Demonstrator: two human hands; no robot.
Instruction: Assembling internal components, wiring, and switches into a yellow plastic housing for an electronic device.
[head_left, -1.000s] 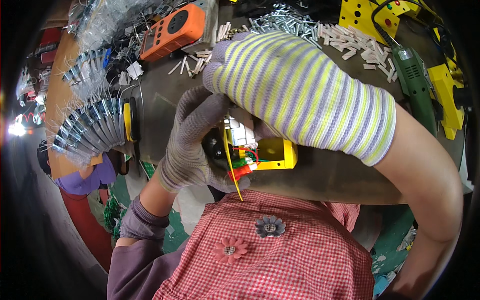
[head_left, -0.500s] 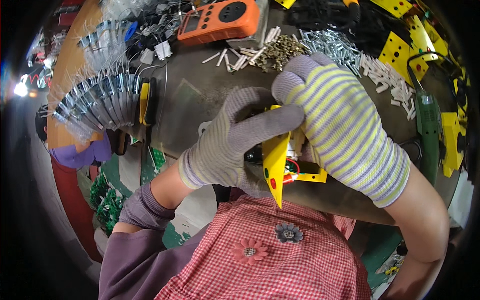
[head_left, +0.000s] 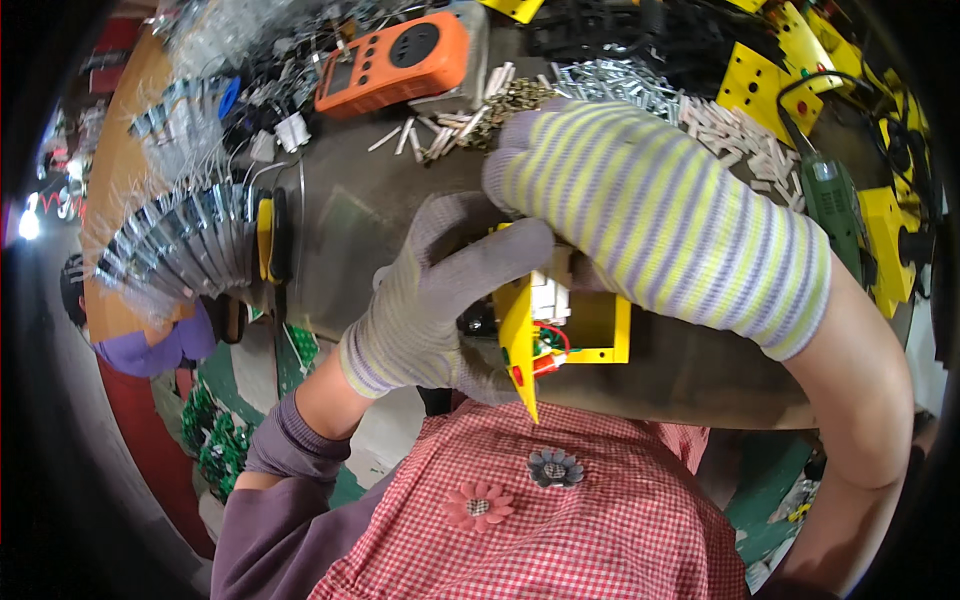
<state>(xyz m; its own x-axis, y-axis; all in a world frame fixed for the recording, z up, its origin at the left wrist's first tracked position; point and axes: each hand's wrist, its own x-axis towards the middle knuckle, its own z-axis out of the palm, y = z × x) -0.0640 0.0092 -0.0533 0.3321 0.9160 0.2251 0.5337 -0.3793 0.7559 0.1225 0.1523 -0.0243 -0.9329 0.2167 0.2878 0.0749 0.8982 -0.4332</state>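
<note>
My gloved left hand [head_left: 425, 300] grips a bent yellow metal panel [head_left: 518, 335], thumb and fingers around its upper part. White block-shaped parts [head_left: 550, 295], red and green wires and a small red part [head_left: 549, 366] show on the panel's inner side. A yellow frame [head_left: 622, 335] extends from it to the right. Over the top of this piece lies my right hand [head_left: 640, 200], in a yellow-and-purple striped glove. Its fingers are curled and mostly turned away, so what they pinch is hidden.
An orange multimeter [head_left: 395, 62] lies beyond my hands, with piles of brass pieces [head_left: 510, 108], metal pins [head_left: 615, 80] and white tubes [head_left: 730, 140]. Wired silver parts [head_left: 180, 240] and yellow-handled pliers [head_left: 266, 240] lie left. A green corded tool [head_left: 832, 205] and yellow panels [head_left: 752, 90] are right.
The view has shifted, so the tabletop things sit further left. My right hand has turned so its back lies flatter over the piece. More of the white parts and yellow frame shows.
</note>
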